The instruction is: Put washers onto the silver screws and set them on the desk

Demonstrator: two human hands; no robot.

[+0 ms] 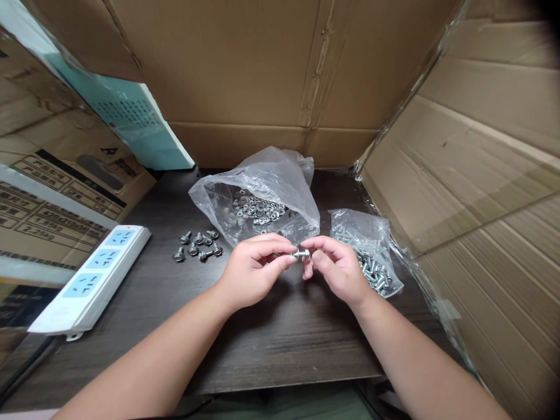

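Note:
A small silver bolt (301,254) lies level between my two hands, its head to the right and what looks like a washer around its shank. My left hand (256,268) pinches the shank end between thumb and forefinger, which hide the tip. At the head, the curled fingers of my right hand (339,268) hold the same bolt. Behind my hands, an open plastic bag (271,169) contains many loose washers (260,209). A smaller plastic bag (363,221) beside my right hand is full of bolts (374,271). Several bolts with washers (199,245) lie left of my left hand.
A white power strip (98,274) with its cable rests on the dark tabletop (280,344) at the left. Cardboard walls (245,64) enclose the back and both sides. A light-blue printed booklet (131,116) leans in the back left corner.

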